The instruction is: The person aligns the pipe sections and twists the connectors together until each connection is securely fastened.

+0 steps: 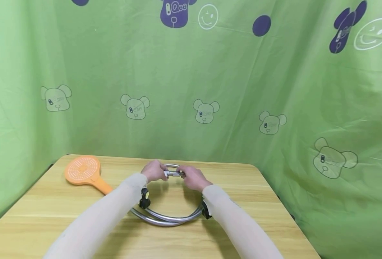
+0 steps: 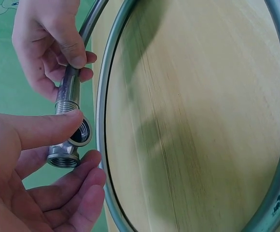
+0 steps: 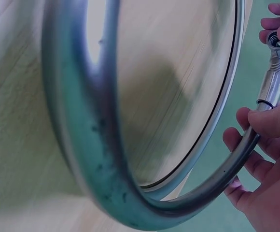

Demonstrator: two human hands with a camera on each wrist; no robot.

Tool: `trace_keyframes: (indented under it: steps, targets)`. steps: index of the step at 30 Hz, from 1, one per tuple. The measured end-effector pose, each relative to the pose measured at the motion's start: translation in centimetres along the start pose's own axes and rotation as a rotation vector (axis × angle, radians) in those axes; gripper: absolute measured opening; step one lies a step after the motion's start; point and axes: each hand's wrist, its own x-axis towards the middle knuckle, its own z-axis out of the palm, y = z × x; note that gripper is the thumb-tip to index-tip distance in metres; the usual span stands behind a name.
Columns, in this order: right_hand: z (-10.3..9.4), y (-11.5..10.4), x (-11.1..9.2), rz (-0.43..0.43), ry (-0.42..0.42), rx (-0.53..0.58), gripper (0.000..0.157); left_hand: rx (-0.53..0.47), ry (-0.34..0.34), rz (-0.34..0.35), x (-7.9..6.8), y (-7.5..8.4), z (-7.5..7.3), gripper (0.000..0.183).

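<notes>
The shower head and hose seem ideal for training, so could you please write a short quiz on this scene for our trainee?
1. True or false: the orange shower head lies on the table with its spray face up.

2. What does the left hand pinch?
A) the shower head
B) the metal fitting
C) the curtain

3. Fill in the missing word: the right hand holds the looped silver ____.

Key: 1. True. 2. B. 3. Hose.

Hands (image 2: pixel 17 183) gripping metal fitting (image 2: pixel 63 153) and hose (image 2: pixel 266 210), tabletop (image 2: pixel 198 116), green cloth (image 2: pixel 0 72)
</notes>
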Motion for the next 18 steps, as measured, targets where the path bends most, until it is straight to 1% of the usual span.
trace_keyframes:
  steps: [6,9,18]
  targets:
    - [-0.09,-0.15,-0.06,-0.005,-0.004,0.000,0.038,-0.021,-0.008,0.000,0.23,-0.24,0.26,0.036]
    - [-0.11,-0.13,-0.14,-0.011,-0.002,0.019,0.038,-0.019,-0.014,0.009,0.48,-0.41,0.45,0.037]
    - [0.37,0.36,0.14,-0.094,-0.020,0.201,0.031,-0.027,-0.023,0.036,0.56,-0.87,0.70,0.036]
